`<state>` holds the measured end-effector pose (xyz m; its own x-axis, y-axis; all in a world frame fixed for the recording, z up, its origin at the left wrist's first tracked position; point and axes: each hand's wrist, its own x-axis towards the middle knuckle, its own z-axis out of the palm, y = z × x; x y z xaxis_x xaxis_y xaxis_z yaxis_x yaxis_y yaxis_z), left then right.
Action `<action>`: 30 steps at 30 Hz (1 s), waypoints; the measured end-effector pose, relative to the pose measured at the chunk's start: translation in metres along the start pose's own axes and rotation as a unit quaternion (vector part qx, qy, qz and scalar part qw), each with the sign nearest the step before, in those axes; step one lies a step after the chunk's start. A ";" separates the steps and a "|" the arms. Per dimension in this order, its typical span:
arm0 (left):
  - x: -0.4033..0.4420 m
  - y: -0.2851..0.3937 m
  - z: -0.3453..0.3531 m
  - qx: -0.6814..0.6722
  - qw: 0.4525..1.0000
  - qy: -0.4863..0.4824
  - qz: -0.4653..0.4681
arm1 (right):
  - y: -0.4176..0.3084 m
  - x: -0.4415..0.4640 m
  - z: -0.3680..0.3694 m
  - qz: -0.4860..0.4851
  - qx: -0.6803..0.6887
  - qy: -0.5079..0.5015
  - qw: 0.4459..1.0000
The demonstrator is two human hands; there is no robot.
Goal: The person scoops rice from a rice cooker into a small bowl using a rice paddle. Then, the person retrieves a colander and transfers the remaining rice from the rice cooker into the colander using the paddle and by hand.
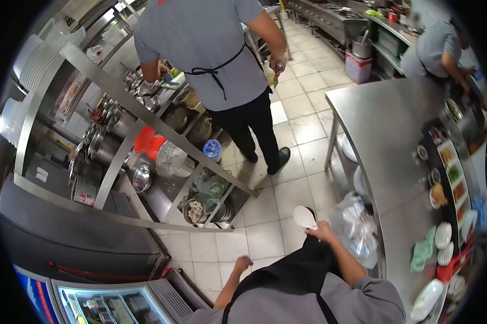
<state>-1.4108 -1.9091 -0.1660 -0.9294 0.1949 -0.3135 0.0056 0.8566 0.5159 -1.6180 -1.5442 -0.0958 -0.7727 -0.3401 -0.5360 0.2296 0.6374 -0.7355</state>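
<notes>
Generally, read all clock positions from the centre of the head view, twelve o'clock at the top. The steel shelving rack point(111, 85) stands at ten o'clock, loaded with pots, bowls and containers. The stainless-steel worktable point(373, 124) extends at three o'clock. The glass-front refrigerator point(114, 308) stands between seven and eight o'clock. A co-worker point(211, 48) in a grey shirt stands at twelve o'clock, back toward you. A clear plastic bag point(356, 229) hangs at four o'clock, beside the table edge.

Your left hand point(243, 263) is at six o'clock, above the tiled floor; its fingers appear curled, but you cannot tell whether they grip anything. Your right hand point(323, 231), between four and five o'clock, is closed on a white oval bowl point(305, 217) or large spoon; its exact shape is unclear. This item projects from the hand toward ten o'clock, over the tiles, clear of the worktable.
</notes>
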 end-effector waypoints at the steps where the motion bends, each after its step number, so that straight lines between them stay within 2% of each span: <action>1: -0.012 -0.030 0.046 0.085 0.996 -0.004 -0.008 | -0.006 0.021 -0.009 -0.020 -0.018 0.001 1.000; 2: -0.030 -0.025 0.048 0.212 0.963 -0.147 -0.080 | -0.011 0.044 -0.018 -0.041 -0.036 0.001 0.999; 3: -0.048 -0.017 0.041 0.099 0.963 -0.172 -0.182 | -0.018 0.066 -0.027 -0.063 -0.053 0.003 0.997; 4: -0.060 -0.008 0.031 -0.035 0.943 -0.144 -0.298 | -0.030 0.084 -0.037 -0.067 -0.072 -0.004 0.995; 5: -0.064 0.002 0.024 -0.112 0.910 -0.118 -0.380 | -0.050 0.100 -0.056 -0.071 -0.093 -0.009 0.993; 8: -0.059 0.018 0.003 -0.209 0.851 -0.051 -0.479 | -0.087 0.150 -0.098 -0.068 -0.102 -0.017 0.992; 11: -0.026 0.016 -0.009 -0.263 0.840 0.040 -0.473 | -0.109 0.190 -0.121 -0.062 -0.104 -0.034 0.992; 13: 0.013 0.007 -0.005 -0.309 0.846 0.192 -0.389 | -0.113 0.215 -0.129 -0.086 -0.147 -0.013 0.985; 14: 0.035 0.008 -0.023 -0.323 0.822 0.144 -0.446 | -0.116 0.225 -0.132 -0.094 -0.155 -0.019 0.983; 15: 0.074 0.041 -0.079 -0.333 0.795 0.092 -0.499 | -0.117 0.233 -0.133 -0.102 -0.163 -0.025 0.981; 17: 0.112 0.026 -0.086 -0.435 0.762 0.174 -0.447 | -0.118 0.249 -0.134 -0.105 -0.174 -0.037 0.978; 20: 0.153 0.030 -0.121 -0.451 0.761 0.192 -0.425 | -0.119 0.262 -0.132 -0.076 -0.177 -0.069 0.979; 22: 0.161 0.027 -0.129 -0.453 0.753 0.179 -0.442 | -0.129 0.264 -0.135 -0.038 -0.173 -0.101 0.979; 23: 0.164 0.024 -0.132 -0.451 0.753 0.168 -0.449 | -0.131 0.266 -0.136 -0.050 -0.179 -0.097 0.978; 25: 0.155 -0.004 -0.105 -0.456 0.760 0.154 -0.436 | -0.134 0.265 -0.134 -0.067 -0.184 -0.081 0.977; 28: 0.149 -0.010 -0.114 -0.377 0.845 0.020 -0.380 | -0.137 0.272 -0.135 -0.017 -0.171 -0.099 0.980; 30: 0.155 -0.034 -0.113 -0.302 0.881 -0.051 -0.362 | -0.146 0.267 -0.140 -0.035 -0.159 -0.027 0.986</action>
<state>-1.5969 -1.9618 -0.1423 -0.5711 -0.2288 -0.7883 -0.7999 0.3706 0.4719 -1.9401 -1.6316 -0.0732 -0.7453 -0.4214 -0.5166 -0.0259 0.7926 -0.6092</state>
